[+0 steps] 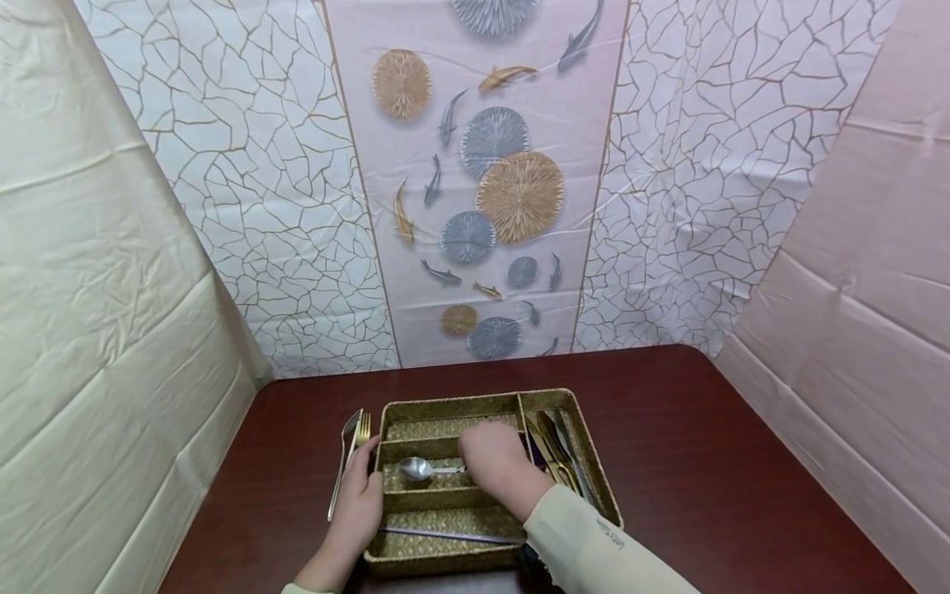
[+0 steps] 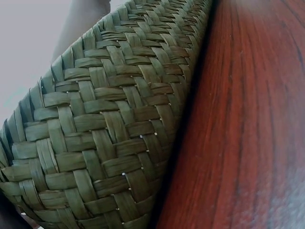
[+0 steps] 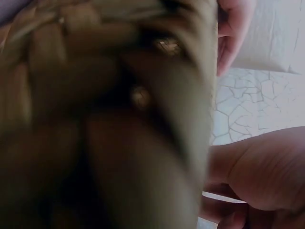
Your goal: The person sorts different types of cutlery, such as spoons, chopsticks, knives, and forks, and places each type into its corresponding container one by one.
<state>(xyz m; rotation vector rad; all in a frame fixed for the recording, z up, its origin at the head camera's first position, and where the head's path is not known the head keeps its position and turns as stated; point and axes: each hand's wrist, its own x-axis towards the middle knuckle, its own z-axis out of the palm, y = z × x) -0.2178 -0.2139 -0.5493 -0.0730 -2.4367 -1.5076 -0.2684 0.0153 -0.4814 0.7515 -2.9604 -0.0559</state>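
A woven cutlery tray [image 1: 445, 406] with several compartments lies on the table. My left hand [image 1: 358, 507] holds its left side, fingers at the rim. My right hand [image 1: 493, 462] reaches into the middle compartment, its fingers pinching the handle of a silver spoon [image 1: 416, 469]. The spoon's bowl points left; the hand covers the handle's end. In the right wrist view a thin bright strip shows between the right hand's [image 3: 267, 176] fingers, beyond the blurred tray wall. The left wrist view shows mostly the tray's outer wall [image 2: 109, 124].
Gold and silver cutlery [image 1: 560, 450] fills the tray's right compartment. A thin metal stick [image 1: 453, 535] lies in the front one. Left of the tray are a gold-tined fork [image 1: 363, 429] and a silver utensil [image 1: 343, 454]. Patterned cloth [image 1: 505, 272] hangs behind the dark red table [image 1: 668, 445].
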